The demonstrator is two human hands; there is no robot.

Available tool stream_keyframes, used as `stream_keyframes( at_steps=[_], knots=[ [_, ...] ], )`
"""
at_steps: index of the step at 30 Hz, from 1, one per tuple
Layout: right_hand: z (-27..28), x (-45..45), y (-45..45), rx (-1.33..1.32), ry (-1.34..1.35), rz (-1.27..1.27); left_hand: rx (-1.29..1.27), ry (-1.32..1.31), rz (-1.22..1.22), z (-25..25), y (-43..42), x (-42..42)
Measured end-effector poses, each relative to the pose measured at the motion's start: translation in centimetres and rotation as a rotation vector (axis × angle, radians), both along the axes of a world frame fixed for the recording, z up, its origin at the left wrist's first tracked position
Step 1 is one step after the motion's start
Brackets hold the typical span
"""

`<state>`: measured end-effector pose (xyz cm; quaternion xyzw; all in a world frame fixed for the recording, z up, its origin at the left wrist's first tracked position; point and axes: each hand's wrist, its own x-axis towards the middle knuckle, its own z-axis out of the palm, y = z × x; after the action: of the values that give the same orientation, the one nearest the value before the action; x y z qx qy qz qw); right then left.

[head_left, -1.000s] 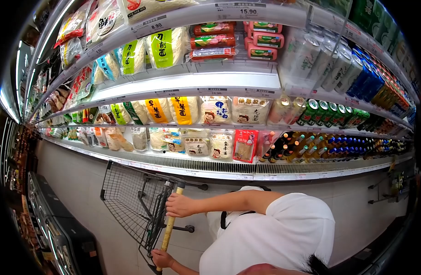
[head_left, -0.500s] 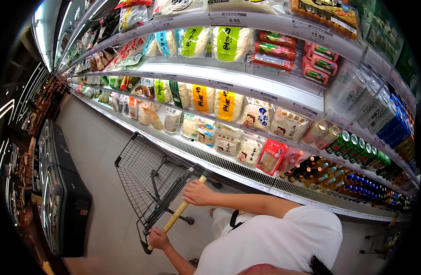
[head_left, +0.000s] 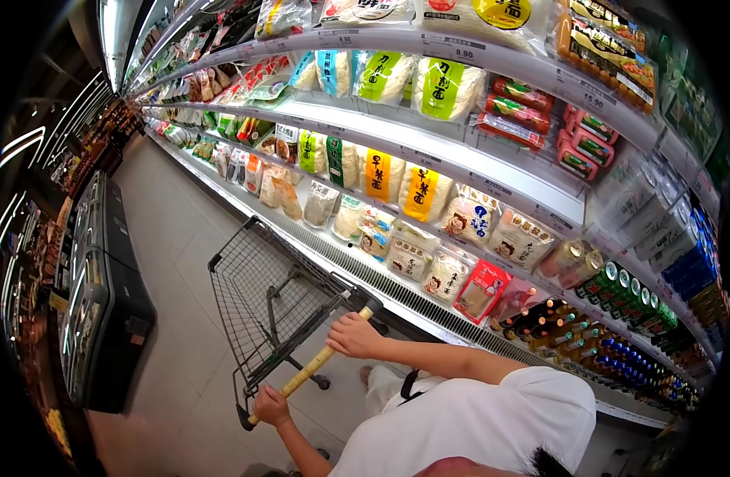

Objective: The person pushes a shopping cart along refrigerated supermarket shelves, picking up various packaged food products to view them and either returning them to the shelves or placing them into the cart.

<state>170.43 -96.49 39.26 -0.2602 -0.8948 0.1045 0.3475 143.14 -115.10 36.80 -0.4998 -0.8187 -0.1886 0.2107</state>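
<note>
My right hand point(head_left: 355, 335) is wrapped round the upper end of a yellowish shopping cart handle point(head_left: 311, 367). Near the handle's other end, my left hand point(head_left: 271, 405) grips the same bar, with its fingers closed. In front of both hands stretches the dark wire basket of the shopping cart point(head_left: 258, 278), angled alongside the refrigerated shelves. The cart's front right side is close to the bottom shelf's edge.
Refrigerated shelves point(head_left: 333, 121) run along the right, with bagged noodles point(head_left: 379, 175), sausage packs point(head_left: 518, 106), a red packet point(head_left: 482, 290), green cans point(head_left: 611, 278) and several bottles point(head_left: 568, 330). Dark cabinets point(head_left: 110, 318) line the left. Tiled floor point(head_left: 170, 238) lies between.
The shelves have shifted right and slightly down in view, and the left cabinets have shifted a little. Both hands stay on the cart handle.
</note>
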Motion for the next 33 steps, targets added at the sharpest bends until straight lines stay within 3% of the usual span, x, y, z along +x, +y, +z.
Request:
stream_keyframes(
  at_steps=[7,23,26,28,31,33],
  knots=[
    [0.5,-0.2,0.3,-0.004,-0.030,0.000,0.001,-0.018,-0.020,-0.1,0.2,-0.6],
    [0.8,-1.7,0.4,-0.007,-0.090,-0.098,-0.338,-0.181,-0.049,2.2,1.3,-2.1],
    [1.0,-2.1,0.6,-0.001,-0.085,-0.135,-0.325,-0.632,-0.043,4.0,3.8,-1.2],
    [0.8,-2.6,0.4,0.006,-0.087,-0.169,-0.250,-0.450,-0.413,3.4,6.8,-0.6],
    [0.1,-3.1,0.3,-0.042,-0.091,-0.210,-0.098,-0.878,-0.617,4.2,14.0,5.1],
    [-0.3,-3.0,0.1,-0.133,-0.150,-0.192,-0.133,-0.963,-0.799,6.6,18.3,10.1]
  ],
)
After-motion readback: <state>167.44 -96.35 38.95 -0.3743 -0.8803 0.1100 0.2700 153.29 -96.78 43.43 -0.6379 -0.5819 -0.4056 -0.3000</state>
